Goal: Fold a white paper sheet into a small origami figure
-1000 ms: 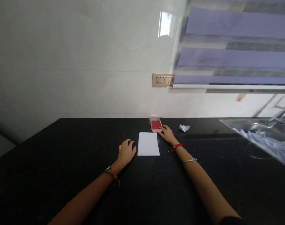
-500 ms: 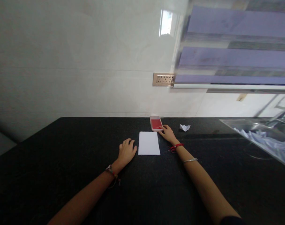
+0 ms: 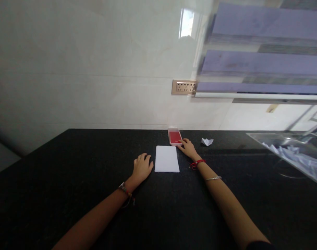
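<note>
My left hand [image 3: 143,167] lies on the dark counter with its fingers spread and slightly bent, just left of a white stack of paper [image 3: 167,159]. The paper lies flat between my two hands. My right hand [image 3: 187,148] reaches beyond the paper's upper right corner, fingers apart. Its fingertips touch the lower right corner of a flat red rectangle with a pale border [image 3: 175,136], which looks like a phone. The far end of that thing is blurred out. Right of my right hand stands a small folded paper boat [image 3: 207,141].
The black counter [image 3: 82,166] runs up to a tiled wall [image 3: 96,86]. At the right is a metal sink [image 3: 254,136] with many white papers [image 3: 299,158] in it. A socket panel [image 3: 184,87] and a purple striped blind [image 3: 252,62] are above.
The view has shifted slightly, so everything sits a little further right in the picture. Both hands, the paper and the red thing keep their places relative to each other.
</note>
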`<control>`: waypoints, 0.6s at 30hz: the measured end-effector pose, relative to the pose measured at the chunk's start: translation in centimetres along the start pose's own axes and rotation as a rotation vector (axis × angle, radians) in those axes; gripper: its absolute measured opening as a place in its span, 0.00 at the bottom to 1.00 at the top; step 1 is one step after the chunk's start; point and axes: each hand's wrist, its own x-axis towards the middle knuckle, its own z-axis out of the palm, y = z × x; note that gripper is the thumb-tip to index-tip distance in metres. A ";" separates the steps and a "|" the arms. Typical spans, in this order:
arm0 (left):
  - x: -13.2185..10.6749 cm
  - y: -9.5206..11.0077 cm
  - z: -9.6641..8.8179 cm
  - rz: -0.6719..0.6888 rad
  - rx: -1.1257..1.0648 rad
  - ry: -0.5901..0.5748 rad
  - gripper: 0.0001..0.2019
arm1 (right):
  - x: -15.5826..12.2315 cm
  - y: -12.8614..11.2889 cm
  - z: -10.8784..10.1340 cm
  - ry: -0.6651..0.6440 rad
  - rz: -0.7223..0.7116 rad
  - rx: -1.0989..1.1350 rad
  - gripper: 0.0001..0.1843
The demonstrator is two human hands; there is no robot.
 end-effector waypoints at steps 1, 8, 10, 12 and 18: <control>0.0 0.0 0.0 0.000 -0.001 0.000 0.17 | 0.0 0.0 0.0 0.002 -0.002 0.000 0.23; 0.0 0.0 0.0 0.005 0.007 0.008 0.17 | 0.0 0.1 0.1 0.011 -0.007 0.003 0.22; 0.0 0.0 0.0 0.005 0.007 0.007 0.17 | 0.0 0.1 0.2 0.012 -0.005 0.003 0.22; 0.0 0.0 0.0 0.001 0.007 0.004 0.17 | 0.0 0.1 0.2 0.014 -0.004 0.004 0.22; 0.0 0.0 0.0 0.007 0.016 0.012 0.17 | 0.0 0.1 0.2 0.015 -0.006 0.004 0.22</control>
